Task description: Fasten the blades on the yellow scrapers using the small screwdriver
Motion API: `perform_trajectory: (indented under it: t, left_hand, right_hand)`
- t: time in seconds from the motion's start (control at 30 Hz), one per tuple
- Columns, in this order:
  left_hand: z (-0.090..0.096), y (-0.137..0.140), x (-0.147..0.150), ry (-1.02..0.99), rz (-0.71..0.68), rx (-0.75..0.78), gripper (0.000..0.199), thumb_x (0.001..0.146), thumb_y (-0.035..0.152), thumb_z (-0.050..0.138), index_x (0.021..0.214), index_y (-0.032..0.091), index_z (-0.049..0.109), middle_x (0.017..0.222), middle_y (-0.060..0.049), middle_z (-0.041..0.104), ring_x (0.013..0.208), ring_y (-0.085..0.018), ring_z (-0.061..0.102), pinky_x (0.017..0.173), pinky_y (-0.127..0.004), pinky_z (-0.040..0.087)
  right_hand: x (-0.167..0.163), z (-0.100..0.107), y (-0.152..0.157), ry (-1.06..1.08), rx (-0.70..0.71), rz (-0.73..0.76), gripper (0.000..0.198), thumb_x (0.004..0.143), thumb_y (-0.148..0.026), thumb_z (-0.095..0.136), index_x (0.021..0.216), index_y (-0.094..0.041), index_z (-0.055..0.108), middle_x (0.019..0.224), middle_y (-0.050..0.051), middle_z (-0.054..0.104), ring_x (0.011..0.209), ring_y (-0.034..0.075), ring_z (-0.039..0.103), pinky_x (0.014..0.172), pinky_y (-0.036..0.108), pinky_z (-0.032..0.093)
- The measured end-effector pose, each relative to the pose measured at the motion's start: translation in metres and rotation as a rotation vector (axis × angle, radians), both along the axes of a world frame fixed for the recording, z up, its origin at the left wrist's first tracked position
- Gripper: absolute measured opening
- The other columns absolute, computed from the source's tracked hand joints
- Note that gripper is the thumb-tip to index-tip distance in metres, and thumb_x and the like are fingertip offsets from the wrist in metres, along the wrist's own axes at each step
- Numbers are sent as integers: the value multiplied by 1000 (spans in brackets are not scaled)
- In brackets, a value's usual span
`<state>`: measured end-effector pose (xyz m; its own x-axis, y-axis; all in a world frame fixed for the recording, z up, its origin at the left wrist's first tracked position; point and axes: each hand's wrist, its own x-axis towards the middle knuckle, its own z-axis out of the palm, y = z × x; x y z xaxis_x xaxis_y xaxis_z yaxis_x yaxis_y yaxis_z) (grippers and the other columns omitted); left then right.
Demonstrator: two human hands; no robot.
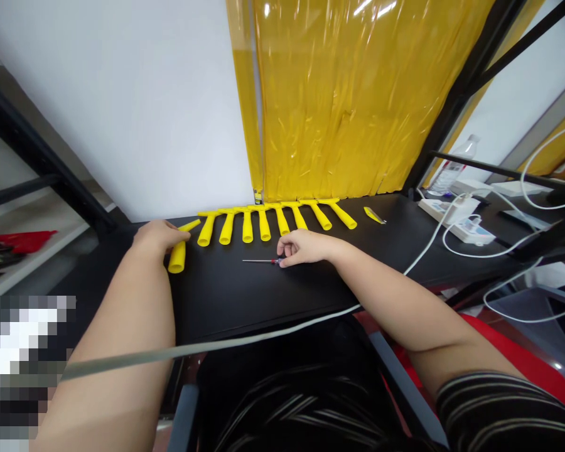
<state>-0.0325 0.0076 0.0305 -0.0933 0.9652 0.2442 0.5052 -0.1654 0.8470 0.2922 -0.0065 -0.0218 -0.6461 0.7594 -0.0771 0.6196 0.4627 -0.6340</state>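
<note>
My left hand (157,236) grips a yellow T-shaped piece with a hollow tube end (177,257), at the left end of a row on the black tabletop. Several more yellow T-shaped pieces (247,227) lie side by side to its right, their open tube ends towards me. In front of the row, my right hand (301,247) rests low over the table with its fingers curled round the handle of a screwdriver (258,260). The thin metal shaft points left, and the fingers hide most of the handle.
A yellow utility knife (374,215) lies right of the row. Further right are white power strips (471,231) with cables and a plastic bottle (454,166). One white cable (263,339) crosses in front of the table edge. Behind stand a white panel (169,113) and yellow plastic sheeting (348,100).
</note>
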Motion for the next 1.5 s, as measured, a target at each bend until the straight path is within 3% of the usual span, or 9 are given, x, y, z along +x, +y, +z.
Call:
perform_trajectory:
  t: [0.27,0.53,0.7,0.87,1.03,1.13,1.3,1.43,1.5]
  left_hand:
    - [-5,5,55,-285,32,108,52,68,31,92,102,20,55,78,0,65,64,-15,65,55,-25,52]
    - [-43,-14,124,-310,-205,174,52,62,30,91,94,20,52,78,2,63,64,-11,61,60,-23,50]
    - [-46,-17,127,-270,-286,235,42,67,32,87,88,20,53,71,4,58,60,-10,53,57,-22,44]
    - [-42,-20,115,55,-401,397,20,84,33,75,82,18,62,73,0,62,65,-13,58,58,-24,43]
    - [-34,-17,93,281,-483,504,26,92,37,67,75,18,64,62,2,58,55,-11,49,55,-25,38]
    - [-33,-8,80,305,-405,466,31,93,41,64,72,19,59,60,3,54,54,-11,44,53,-25,36]
    - [-35,5,65,379,-305,381,32,92,43,63,71,19,57,60,3,53,56,-12,44,55,-26,35]
    - [-37,7,60,363,-233,365,34,91,46,62,69,20,54,60,3,51,55,-12,43,55,-26,33]
    - [-37,8,59,365,-215,351,34,90,45,62,69,20,54,59,3,50,54,-12,44,55,-26,33]
  right_hand:
    - [-10,-5,6,402,149,-138,31,88,-40,75,104,-15,67,85,2,66,69,12,55,68,28,47]
    - [-24,-5,0,704,-163,-145,50,64,-41,95,93,-16,63,79,-2,62,66,10,56,56,23,47]
    - [-26,2,-10,766,-395,-148,48,69,-36,93,101,-16,62,87,1,66,73,13,65,60,23,57]
    - [-21,6,-14,751,-448,-71,43,72,-15,85,107,-19,59,97,0,63,83,12,67,68,23,62]
    - [-6,22,-11,702,-549,-197,28,77,-9,62,102,-20,54,87,1,61,70,15,66,61,29,62]
    - [12,33,0,665,-462,-280,30,80,-10,57,107,-22,50,73,-1,57,57,15,58,47,25,52]
    - [73,39,45,485,-54,-659,22,87,-15,62,101,-23,46,70,-1,59,55,16,57,51,27,51]
    - [135,27,85,64,275,-1012,19,83,-28,76,87,-18,60,84,9,68,86,24,70,78,33,57]
    - [157,16,98,-134,322,-1104,24,84,-38,76,89,-16,68,95,14,73,102,30,70,90,38,55]
